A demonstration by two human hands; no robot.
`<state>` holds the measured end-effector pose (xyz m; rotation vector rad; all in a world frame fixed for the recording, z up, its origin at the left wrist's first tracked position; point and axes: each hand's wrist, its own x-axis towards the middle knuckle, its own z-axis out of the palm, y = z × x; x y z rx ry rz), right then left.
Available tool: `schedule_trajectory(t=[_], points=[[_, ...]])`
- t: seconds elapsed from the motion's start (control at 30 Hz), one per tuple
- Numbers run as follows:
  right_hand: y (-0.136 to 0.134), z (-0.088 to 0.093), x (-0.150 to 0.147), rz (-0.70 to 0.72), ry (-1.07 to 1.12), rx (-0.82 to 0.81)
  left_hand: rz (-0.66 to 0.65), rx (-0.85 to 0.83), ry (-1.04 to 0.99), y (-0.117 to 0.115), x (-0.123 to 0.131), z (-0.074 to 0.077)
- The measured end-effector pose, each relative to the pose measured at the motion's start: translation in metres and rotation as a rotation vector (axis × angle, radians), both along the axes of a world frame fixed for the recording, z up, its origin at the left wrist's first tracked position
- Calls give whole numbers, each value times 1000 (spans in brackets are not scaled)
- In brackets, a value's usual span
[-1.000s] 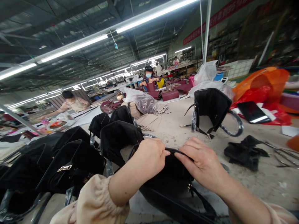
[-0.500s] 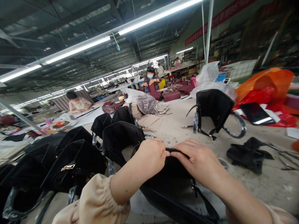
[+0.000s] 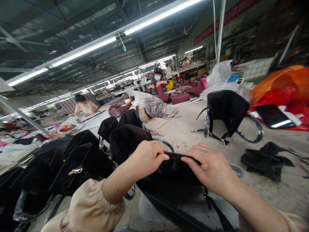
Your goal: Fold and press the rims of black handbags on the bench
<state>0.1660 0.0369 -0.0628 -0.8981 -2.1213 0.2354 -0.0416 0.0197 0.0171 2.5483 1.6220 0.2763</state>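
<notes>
A black handbag stands in front of me with its mouth facing up and a buckled strap hanging on its right side. My left hand pinches the bag's far top edge between thumb and fingers. On the same edge, a short way to the right, my right hand grips with the thumb on the near side and the fingers over the far side. A stretch of the rim shows between the two thumbs. My fingertips behind the edge are hidden.
Several black bags crowd the left side. Another black bag stands at the back right, near a black cloth scrap and a dark tablet. Beige card pieces lie beyond my hands. A co-worker sits across the table.
My hands have moved apart along the bag's edge, the left one going left and the right one slightly right. The view has shifted a little.
</notes>
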Motion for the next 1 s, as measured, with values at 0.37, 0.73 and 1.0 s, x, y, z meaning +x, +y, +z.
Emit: schedule_trajectory(t=[0.37, 0.73, 1.0], points=[[1, 3, -3, 5, -12, 35, 109, 33, 51, 0, 9, -2], [-8, 19, -10, -106, -182, 132, 140, 45, 111, -1, 6, -2], [-2, 16, -40, -179, -313, 162, 103, 32, 57, 2, -3, -5]])
